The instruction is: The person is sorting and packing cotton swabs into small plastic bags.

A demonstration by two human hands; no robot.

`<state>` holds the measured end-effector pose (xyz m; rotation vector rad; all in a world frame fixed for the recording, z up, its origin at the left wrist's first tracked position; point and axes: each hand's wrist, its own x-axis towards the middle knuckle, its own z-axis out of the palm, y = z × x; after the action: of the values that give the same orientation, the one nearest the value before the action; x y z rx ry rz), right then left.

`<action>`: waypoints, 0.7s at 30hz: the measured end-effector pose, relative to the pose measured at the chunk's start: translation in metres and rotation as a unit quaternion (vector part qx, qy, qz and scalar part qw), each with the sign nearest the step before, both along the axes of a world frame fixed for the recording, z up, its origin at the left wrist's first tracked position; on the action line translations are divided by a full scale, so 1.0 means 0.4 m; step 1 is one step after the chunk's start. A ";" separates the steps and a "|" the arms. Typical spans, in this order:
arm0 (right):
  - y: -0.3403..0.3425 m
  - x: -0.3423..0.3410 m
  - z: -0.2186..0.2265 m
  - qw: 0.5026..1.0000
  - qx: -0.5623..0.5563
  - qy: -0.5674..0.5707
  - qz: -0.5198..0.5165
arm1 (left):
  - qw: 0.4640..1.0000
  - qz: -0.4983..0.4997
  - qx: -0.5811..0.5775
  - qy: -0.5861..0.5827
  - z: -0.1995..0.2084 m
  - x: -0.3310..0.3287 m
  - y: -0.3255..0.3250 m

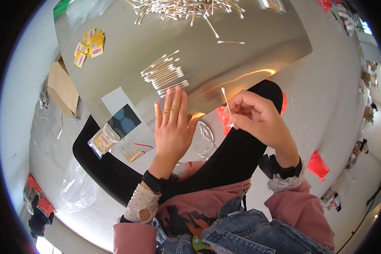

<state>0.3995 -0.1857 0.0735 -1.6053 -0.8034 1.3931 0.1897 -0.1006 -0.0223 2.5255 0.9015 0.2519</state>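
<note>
My right hand [260,120] pinches a cotton swab [227,101] between thumb and fingers near its lower tip, the swab standing almost upright beyond the table's near edge. My left hand [172,131] lies flat with its fingers stretched out. Its fingertips reach the near end of a row of cotton swabs [163,74], laid side by side on the shiny metal tabletop [224,63]. Whether they touch the closest swab I cannot tell. At the far side of the table lies a large loose heap of swabs [186,9]. One stray swab [231,42] rests between heap and row.
Small yellow cards [90,45] lie in a pile at the left. A packed bag of swabs [103,140] sits at the near-left corner, by a clear plastic sheet [114,101]. Below the table are a cardboard box [62,89] and a clear plastic bag [78,186].
</note>
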 end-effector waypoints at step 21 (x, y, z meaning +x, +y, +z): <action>-0.376 0.189 -0.091 0.933 -0.181 -0.178 -0.256 | 0.999 -0.020 -0.027 0.021 -0.011 0.006 -0.030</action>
<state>0.4752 -0.3360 0.0373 -2.2018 -0.2822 0.9133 0.1921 -0.1125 -0.0266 2.5041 0.8618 0.1596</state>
